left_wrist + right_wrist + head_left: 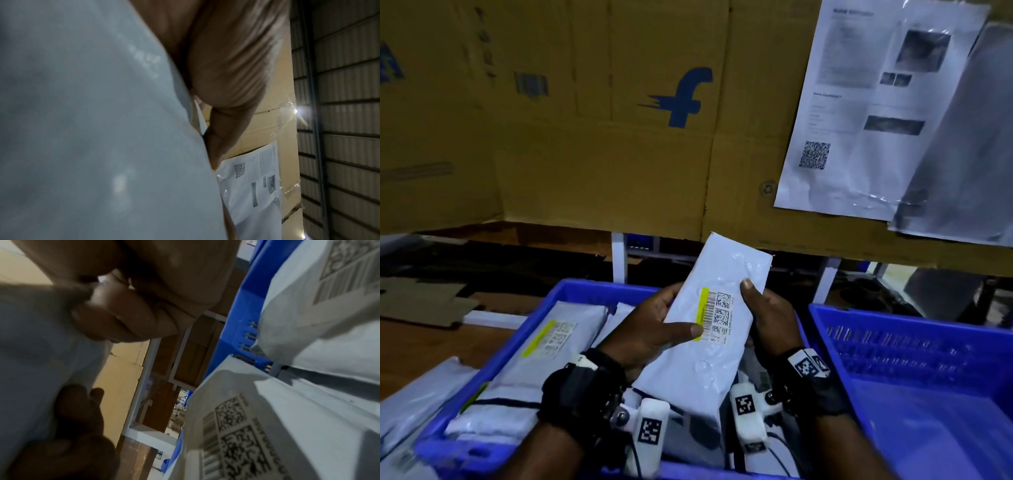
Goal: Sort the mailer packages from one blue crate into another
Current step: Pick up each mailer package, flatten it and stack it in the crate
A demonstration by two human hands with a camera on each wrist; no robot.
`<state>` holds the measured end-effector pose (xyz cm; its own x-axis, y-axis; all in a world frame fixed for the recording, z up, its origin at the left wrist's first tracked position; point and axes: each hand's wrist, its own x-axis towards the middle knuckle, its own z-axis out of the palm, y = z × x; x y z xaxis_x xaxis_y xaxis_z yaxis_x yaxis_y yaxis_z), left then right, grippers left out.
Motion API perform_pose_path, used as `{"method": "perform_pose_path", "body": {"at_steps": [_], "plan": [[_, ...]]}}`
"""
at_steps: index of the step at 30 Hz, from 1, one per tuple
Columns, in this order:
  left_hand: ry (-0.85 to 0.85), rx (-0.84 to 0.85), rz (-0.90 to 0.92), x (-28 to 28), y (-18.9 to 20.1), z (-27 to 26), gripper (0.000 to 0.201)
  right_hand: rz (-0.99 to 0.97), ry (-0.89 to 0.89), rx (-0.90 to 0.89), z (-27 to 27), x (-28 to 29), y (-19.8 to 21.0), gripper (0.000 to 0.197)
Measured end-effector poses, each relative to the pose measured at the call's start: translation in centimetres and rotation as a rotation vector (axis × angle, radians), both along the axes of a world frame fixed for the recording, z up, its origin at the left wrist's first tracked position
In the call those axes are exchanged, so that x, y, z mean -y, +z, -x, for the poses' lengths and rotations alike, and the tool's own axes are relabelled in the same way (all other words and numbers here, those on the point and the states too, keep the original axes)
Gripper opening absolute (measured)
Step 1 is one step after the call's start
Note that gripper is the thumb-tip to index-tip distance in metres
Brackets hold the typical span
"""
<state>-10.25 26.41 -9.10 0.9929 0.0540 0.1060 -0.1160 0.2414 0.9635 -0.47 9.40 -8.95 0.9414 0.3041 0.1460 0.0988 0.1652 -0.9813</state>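
Midway through sort: left hand [650, 329] and right hand [767, 308] both clasp white mailer [709, 342], thumbs on its face, barcode label up, raised above full blue crate [585, 291]. More mailers [544, 342] lie packed at 9 o'clock. Second blue crate [893, 329] waits at 3 o'clock, apparently bare. Likely step: label check. Next move calls for carrying mailer rightward, clearing both rims, then release.

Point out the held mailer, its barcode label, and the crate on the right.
held mailer [726, 274]: head view, bare upper face.
barcode label [717, 317]: head view, printed codes.
crate on the right [914, 325]: head view, slotted far wall.
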Motion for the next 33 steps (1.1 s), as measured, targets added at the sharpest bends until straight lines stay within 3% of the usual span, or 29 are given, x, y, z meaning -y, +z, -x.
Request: {"method": "perform_pose_path", "body": {"at_steps": [11, 17, 22, 29, 33], "plan": [[-0.011, -0.048, -0.058, 0.4, 0.6, 1.3, 0.057, -0.020, -0.048, 0.008, -0.6, 0.6, -0.3, 0.049], [-0.008, -0.107, -0.222, -0.7, 1.2, 3.3, 0.054, -0.010, -0.125, 0.017, -0.7, 0.9, -0.2, 0.035], [0.112, -0.201, -0.352, -2.6, 2.3, 5.9, 0.045, 0.009, -0.088, -0.044, -1.8, 1.7, -0.1, 0.022], [0.262, -0.275, -0.517, -5.6, 3.6, 8.6, 0.035, 0.274, 0.083, 0.015, -3.4, 3.5, 4.0, 0.017], [0.285, -0.296, -0.598, -5.5, 4.1, 8.6, 0.033, 0.455, 0.182, -0.061, -3.3, 3.4, 4.7, 0.020]]}}
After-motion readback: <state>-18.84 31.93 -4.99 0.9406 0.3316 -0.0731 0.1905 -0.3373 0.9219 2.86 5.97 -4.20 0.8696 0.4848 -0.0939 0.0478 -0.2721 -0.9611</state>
